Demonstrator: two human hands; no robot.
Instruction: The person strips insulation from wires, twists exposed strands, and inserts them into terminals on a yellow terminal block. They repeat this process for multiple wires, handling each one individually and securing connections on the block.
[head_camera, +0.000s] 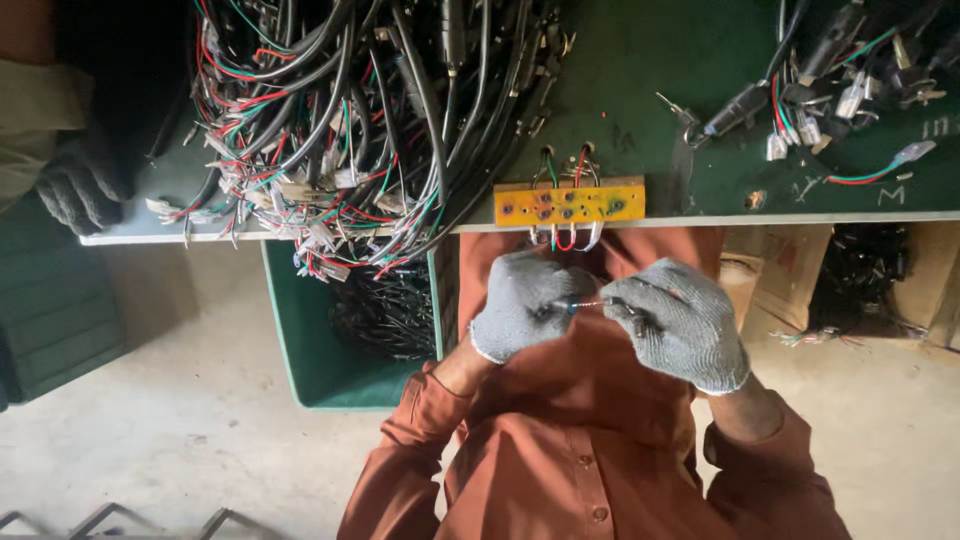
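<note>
Green covers the workbench (700, 60) in front of me, and its pale front edge runs straight across the view. Fixed at that edge is a small orange test block (569, 203) with a row of holes, and short wire loops hang from its underside. I use this block as my landmark.

Just below the block, over my lap, I hold both hands close together. Both wear grey knitted gloves, probably to guard against sharp wire ends. My left hand (522, 303) is curled shut, thumb and fingers pinching one end of a thin wire piece (588, 303). My right hand (680, 322) is also closed, pinching the other end. The wire piece lies level between the two hands, held taut and near my chest, where I can see it well. I cannot tell its exact colours, though a hint of green shows at the left end.

Left of the block and above it, a big tangle of cables (350, 120) lies heaped on the bench, black with red, green and white strands, spilling over the edge. Under that spill, below and left of the block, stands a green bin (300, 350), seemingly set there to catch pieces. Far to the left of the block, another person's gloved hand (80, 185) rests at the bench corner. Right of the block and above it lie loose connectors (830, 90) with short wires.
</note>
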